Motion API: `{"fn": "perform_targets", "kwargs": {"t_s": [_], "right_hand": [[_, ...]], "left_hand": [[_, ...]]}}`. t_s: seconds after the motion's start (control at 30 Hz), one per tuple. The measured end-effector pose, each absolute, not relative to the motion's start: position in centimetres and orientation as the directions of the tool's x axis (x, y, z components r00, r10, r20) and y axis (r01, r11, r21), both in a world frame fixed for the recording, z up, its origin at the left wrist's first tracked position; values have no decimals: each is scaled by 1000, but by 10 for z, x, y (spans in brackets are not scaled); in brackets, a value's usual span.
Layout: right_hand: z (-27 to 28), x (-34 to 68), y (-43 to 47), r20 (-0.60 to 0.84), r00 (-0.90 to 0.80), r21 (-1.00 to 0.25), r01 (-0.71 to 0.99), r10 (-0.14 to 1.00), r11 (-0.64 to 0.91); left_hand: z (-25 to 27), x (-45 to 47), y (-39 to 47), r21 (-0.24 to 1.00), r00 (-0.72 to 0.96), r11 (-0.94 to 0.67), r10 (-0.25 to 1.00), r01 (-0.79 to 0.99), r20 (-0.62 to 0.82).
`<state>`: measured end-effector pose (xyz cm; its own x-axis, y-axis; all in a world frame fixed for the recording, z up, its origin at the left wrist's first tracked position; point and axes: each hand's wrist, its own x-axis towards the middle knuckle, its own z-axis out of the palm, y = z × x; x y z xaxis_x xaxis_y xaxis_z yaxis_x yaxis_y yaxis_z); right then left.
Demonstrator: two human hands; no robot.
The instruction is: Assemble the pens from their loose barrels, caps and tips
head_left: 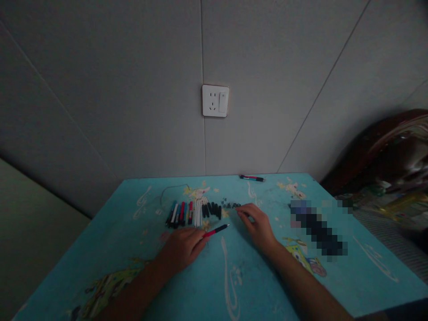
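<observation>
My left hand [183,247] is closed round a red-and-black pen [216,231], whose pale tip points right. To the right, my right hand [256,223] has thumb and forefinger pinched together beside a cluster of small dark parts [229,205]; what the fingers hold, if anything, is too small to tell. Beyond my left hand lies a row of coloured pen barrels [182,213] in red, blue, white and black. Several thin white refills [198,213] lie beside them, followed by short black grip sleeves or caps [212,209].
The table has a turquoise cartoon-print cover [254,281]. Against the wall lies another red-and-black pen [252,178]. A pixelated dark object [317,229] is on the right side. A socket with a switch [216,101] is on the wall. Dark brown furniture [384,147] stands beyond the right edge.
</observation>
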<state>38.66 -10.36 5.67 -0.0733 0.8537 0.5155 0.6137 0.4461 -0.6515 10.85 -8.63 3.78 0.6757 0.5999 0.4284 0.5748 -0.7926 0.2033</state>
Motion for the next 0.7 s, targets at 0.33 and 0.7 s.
{"fn": "perform_targets", "kwargs": {"t_s": [0.33,0.7], "right_hand": [[67,409,-47,241,-282,-274,898,929,344],[78,396,-15,69,-379,-58,922,923,383]], "left_hand": [[37,110,-88,210,696,-788,611,579,376],[44,110,-92,141,726,-797,596,587,344]]}}
